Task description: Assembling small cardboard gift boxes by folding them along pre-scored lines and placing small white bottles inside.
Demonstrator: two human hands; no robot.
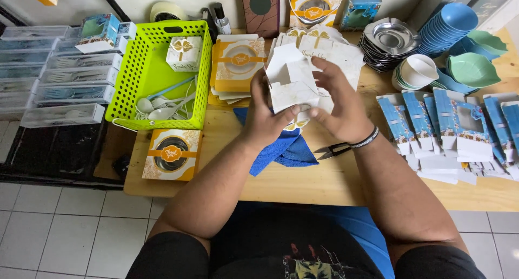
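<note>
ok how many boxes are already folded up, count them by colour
White boxes with a gold bow: 2, one in the green basket and one held by the left hand and right hand.
Orange boxes with a round window: 2, near the table's edge and at the back.
Blue boxes: 2.
Total: 6

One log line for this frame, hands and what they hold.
left hand: holds white box | right hand: holds same box, flaps open | under: blue cloth | near: small scissors, green basket
</note>
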